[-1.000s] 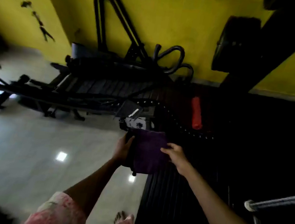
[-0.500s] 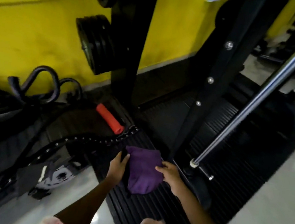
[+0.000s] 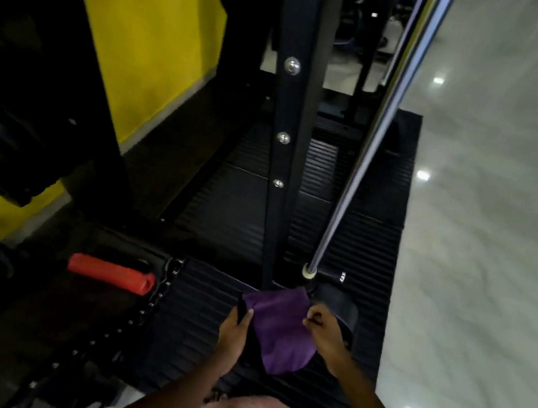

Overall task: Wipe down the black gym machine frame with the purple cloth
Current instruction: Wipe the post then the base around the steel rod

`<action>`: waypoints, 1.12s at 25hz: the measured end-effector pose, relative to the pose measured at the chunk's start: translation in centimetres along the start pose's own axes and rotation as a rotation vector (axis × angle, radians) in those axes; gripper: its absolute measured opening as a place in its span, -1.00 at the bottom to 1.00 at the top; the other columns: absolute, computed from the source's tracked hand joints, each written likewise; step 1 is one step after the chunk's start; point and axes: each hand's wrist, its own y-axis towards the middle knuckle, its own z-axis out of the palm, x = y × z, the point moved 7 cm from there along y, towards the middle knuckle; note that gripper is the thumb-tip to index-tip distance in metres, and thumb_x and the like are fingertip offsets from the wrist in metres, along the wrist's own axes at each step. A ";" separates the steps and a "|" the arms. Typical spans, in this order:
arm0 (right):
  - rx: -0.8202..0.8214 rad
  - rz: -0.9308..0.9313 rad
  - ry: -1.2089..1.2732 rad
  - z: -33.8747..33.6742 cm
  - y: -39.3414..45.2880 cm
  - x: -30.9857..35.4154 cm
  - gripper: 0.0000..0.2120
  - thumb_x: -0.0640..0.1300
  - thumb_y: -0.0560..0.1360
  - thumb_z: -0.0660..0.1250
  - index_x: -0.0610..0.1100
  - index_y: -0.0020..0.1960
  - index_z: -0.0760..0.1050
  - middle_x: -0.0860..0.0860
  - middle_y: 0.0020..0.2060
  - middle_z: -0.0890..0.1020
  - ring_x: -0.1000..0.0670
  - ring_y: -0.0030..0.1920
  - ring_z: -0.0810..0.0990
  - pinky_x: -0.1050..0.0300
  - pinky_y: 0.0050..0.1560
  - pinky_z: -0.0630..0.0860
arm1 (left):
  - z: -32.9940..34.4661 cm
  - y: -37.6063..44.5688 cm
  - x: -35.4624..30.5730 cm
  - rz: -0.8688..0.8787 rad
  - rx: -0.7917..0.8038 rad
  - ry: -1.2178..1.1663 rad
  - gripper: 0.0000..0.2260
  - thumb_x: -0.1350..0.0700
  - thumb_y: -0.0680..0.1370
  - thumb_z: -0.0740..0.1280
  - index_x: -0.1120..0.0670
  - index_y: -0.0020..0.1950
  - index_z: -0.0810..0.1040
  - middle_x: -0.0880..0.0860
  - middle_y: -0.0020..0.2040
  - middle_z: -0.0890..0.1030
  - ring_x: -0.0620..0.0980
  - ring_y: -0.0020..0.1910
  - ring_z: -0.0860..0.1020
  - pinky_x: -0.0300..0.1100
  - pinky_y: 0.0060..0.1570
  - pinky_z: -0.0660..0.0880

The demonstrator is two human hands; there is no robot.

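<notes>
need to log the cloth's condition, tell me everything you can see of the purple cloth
The purple cloth is a plain, matte, soft-looking fabric, folded or bunched into a rounded pouch-like shape with no print visible. It is held low over the black ribbed mat, just below the foot of the black upright post. The left hand pinches its left edge and the right hand its upper right edge. Whether it touches the post is unclear.
</notes>
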 end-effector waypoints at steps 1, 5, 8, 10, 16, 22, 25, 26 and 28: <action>-0.044 -0.018 -0.006 0.1 0.0 -0.2 -0.60 -0.53 0.43 0.22 -0.05 -0.33 0.44 0.13 -0.38 0.56 0.18 -0.26 0.50 0.26 -0.09 0.39 | 0.3 0.7 -0.1 0.001 0.035 0.007 -0.67 0.17 0.63 0.23 0.22 0.38 0.41 0.13 0.30 0.49 0.11 0.28 0.46 -0.25 0.20 0.35; -0.148 -0.017 -0.049 1.3 0.1 -0.2 -0.60 -0.45 0.50 0.16 -0.02 -0.21 0.59 0.08 -0.12 0.64 0.15 -0.11 0.55 0.41 -0.10 0.37 | 1.1 3.7 0.3 -0.012 0.103 0.045 -0.66 0.15 0.62 0.24 0.20 0.38 0.42 0.18 0.31 0.51 0.12 0.27 0.47 -0.07 0.30 0.37; -0.190 0.031 -0.124 3.1 0.9 -1.2 -0.76 -0.32 0.53 0.21 -0.10 0.03 0.61 -0.04 0.08 0.61 -0.01 0.08 0.55 0.17 0.10 0.41 | 1.5 5.1 2.0 -0.045 0.089 0.041 -0.65 0.16 0.61 0.26 0.21 0.39 0.41 0.17 0.31 0.50 0.13 0.28 0.47 -0.09 0.28 0.38; -0.176 0.077 -0.273 4.5 2.3 -2.7 -0.77 -0.18 0.54 0.25 -0.07 0.17 0.55 -0.06 0.16 0.54 -0.07 0.19 0.50 0.05 0.21 0.38 | 2.3 6.3 3.9 -0.083 0.071 0.037 -0.65 0.17 0.61 0.26 0.22 0.38 0.41 0.18 0.30 0.50 0.14 0.28 0.47 -0.06 0.28 0.38; -0.164 0.033 -0.563 8.0 11.3 -7.5 -0.61 -0.04 0.61 0.14 -0.03 0.42 0.30 -0.08 0.28 0.37 -0.09 0.30 0.35 0.04 0.29 0.25 | 7.4 14.9 11.5 -0.157 0.079 -0.123 -0.70 0.15 0.60 0.26 0.10 0.34 0.41 0.16 0.31 0.50 0.15 0.24 0.49 0.10 0.28 0.40; -0.283 -0.102 -0.860 13.2 23.7 -11.8 -0.61 -0.15 0.58 0.09 -0.16 0.39 0.28 -0.15 0.24 0.37 -0.15 0.20 0.38 0.04 0.19 0.30 | 15.1 23.4 17.1 -0.174 0.371 -0.376 -0.64 0.24 0.66 0.12 -0.03 0.43 0.29 0.02 0.35 0.45 0.03 0.32 0.43 -0.01 0.31 0.35; -0.313 -0.174 -0.941 15.3 28.6 -13.4 -0.58 -0.22 0.58 0.07 -0.21 0.43 0.21 -0.19 0.30 0.32 -0.16 0.26 0.35 0.04 0.24 0.31 | 15.6 26.5 18.6 -0.063 0.341 -0.332 -0.56 0.35 0.63 0.11 0.07 0.48 0.26 0.05 0.36 0.43 0.03 0.30 0.45 -0.14 0.22 0.42; -0.302 -0.156 -0.963 16.1 30.0 -14.6 -0.55 -0.21 0.58 0.10 -0.23 0.45 0.18 -0.21 0.34 0.28 -0.18 0.29 0.32 0.03 0.28 0.30 | 14.8 27.7 19.1 0.035 0.239 -0.258 -0.55 0.38 0.61 0.13 0.07 0.46 0.29 0.05 0.33 0.43 0.04 0.29 0.46 -0.15 0.21 0.43; -0.324 -0.162 -1.032 17.1 32.0 -16.6 -0.49 -0.14 0.51 0.24 -0.28 0.41 0.28 -0.25 0.37 0.29 -0.21 0.31 0.34 0.00 0.30 0.32 | 11.9 29.1 18.7 0.302 -0.064 -0.084 -0.55 0.41 0.55 0.24 0.14 0.41 0.35 0.09 0.27 0.40 0.03 0.20 0.48 -0.04 0.21 0.46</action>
